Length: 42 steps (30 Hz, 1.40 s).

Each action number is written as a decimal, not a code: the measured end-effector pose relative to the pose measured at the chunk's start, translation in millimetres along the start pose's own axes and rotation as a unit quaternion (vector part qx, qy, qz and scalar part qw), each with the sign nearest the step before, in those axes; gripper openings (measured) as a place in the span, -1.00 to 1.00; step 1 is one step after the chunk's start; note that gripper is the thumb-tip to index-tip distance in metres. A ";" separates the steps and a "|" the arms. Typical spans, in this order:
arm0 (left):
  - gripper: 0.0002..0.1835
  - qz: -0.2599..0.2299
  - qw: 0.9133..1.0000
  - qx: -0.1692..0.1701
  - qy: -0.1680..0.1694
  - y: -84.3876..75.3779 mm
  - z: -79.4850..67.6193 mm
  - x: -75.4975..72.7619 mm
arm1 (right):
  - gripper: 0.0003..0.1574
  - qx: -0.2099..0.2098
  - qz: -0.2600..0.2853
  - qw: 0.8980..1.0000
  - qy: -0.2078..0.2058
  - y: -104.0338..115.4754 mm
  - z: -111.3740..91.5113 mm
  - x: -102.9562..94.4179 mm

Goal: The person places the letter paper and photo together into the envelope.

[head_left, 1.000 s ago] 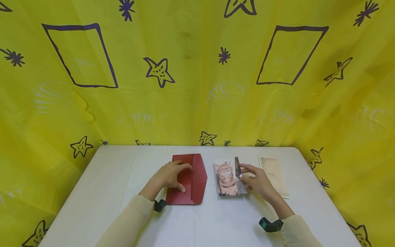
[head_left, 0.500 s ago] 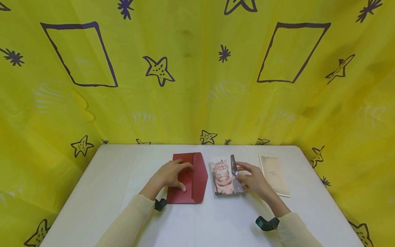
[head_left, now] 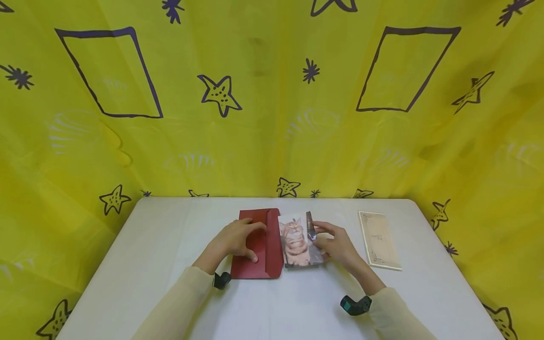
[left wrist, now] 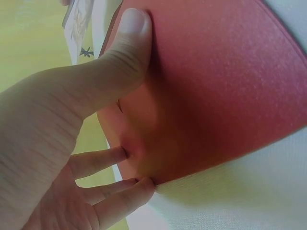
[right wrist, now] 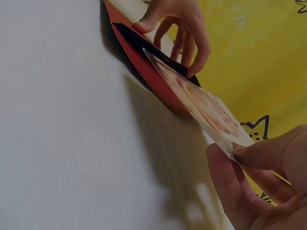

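A red envelope point(head_left: 260, 243) lies with its flap on the right. My left hand point(head_left: 233, 240) grips its front panel, thumb near one end and curved fingertips by the far edge. In the right wrist view the mouth of the envelope point(right wrist: 144, 72) gapes dark between its two sides. My right hand point(head_left: 337, 244) pinches the right edge of a cat picture card point(head_left: 294, 241) between thumb and fingers, its dark edge bent upward. The card's left edge overlaps the flap in the head view. Seen from the right wrist, the tilted card point(right wrist: 206, 108) has its leading corner at the mouth.
A cream card with an ornate border point(head_left: 379, 240) lies on the right of the white table point(head_left: 170, 245). A yellow patterned curtain point(head_left: 263, 141) hangs behind and along both sides. A black wrist device point(head_left: 355, 305) sits on the right forearm.
My right hand has carried the cat picture card leftward, from a gap beside the envelope to over its flap. The left hand and the envelope have stayed nearly in place.
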<state>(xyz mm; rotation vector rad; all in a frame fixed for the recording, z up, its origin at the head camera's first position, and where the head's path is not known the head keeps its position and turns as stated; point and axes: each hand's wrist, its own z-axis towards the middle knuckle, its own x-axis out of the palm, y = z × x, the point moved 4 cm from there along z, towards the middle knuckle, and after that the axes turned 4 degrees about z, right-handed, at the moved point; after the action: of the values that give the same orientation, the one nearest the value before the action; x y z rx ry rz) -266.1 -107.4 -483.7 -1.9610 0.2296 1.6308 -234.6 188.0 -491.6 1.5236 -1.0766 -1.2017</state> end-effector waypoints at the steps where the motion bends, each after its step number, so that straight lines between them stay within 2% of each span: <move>1: -0.15 0.001 1.000 0.001 -0.001 0.1 0.0 -0.1 | -0.27 0.001 0.001 1.000 0.000 -0.2 0.6 1.6; 19: -0.15 0.002 1.000 -0.007 0.002 -1.4 -0.7 -2.0 | -0.31 0.007 -0.002 1.000 -0.023 -2.0 8.0 25.5; 27: -0.17 0.001 1.000 0.002 0.001 -1.5 -0.6 -2.1 | -0.29 0.001 -0.034 0.999 -0.039 0.5 10.9 36.3; 34: -0.14 -0.001 1.000 -0.008 0.003 -0.1 -0.2 -1.6 | -0.27 0.001 -0.052 0.997 -0.049 5.0 15.1 46.7; 42: -0.12 0.001 1.000 -0.015 0.000 -0.9 0.8 -0.7 | -0.29 -0.003 -0.057 0.998 -0.038 7.1 18.5 57.7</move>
<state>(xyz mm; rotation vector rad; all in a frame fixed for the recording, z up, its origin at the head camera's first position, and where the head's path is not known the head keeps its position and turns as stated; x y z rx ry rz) -266.5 -106.4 -482.9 -1.9827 0.2077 1.6447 -244.8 128.3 -499.3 1.5637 -1.0469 -1.3504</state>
